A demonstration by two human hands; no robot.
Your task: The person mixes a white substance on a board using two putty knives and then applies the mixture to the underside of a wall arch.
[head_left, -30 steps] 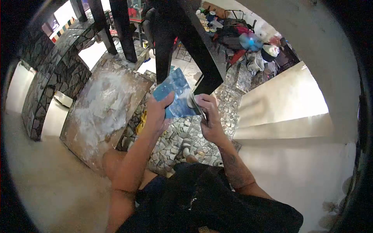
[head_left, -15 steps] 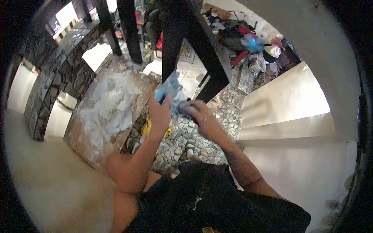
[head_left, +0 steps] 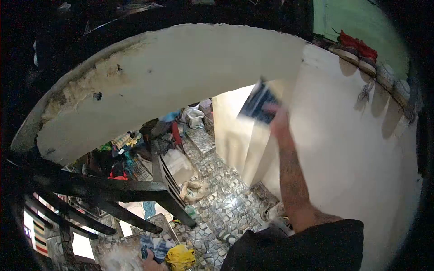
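My right hand (head_left: 279, 118) is raised at the pale wall (head_left: 343, 149), its fingers closed on a dark blue flat piece (head_left: 258, 103) that is blurred by motion; whether the piece touches the wall cannot be told. Low in the picture, my left hand (head_left: 153, 263) is partly cut off by the bottom edge and grips a blue and white patterned cloth (head_left: 157, 247). Just right of that cloth is a yellow bag (head_left: 181, 256).
Dark railing bars (head_left: 131, 192) cross the left side. Mosaic stone flooring (head_left: 224, 205) spreads below, with a beige bag (head_left: 194, 191) on it. Red shoes (head_left: 357, 47) sit on a ledge at upper right. A white-smeared board (head_left: 120, 258) lies at lower left.
The view has turned to the right and up. My hands, close together before, are now far apart: the right one has risen toward the wall, while the left shows low at the bottom.
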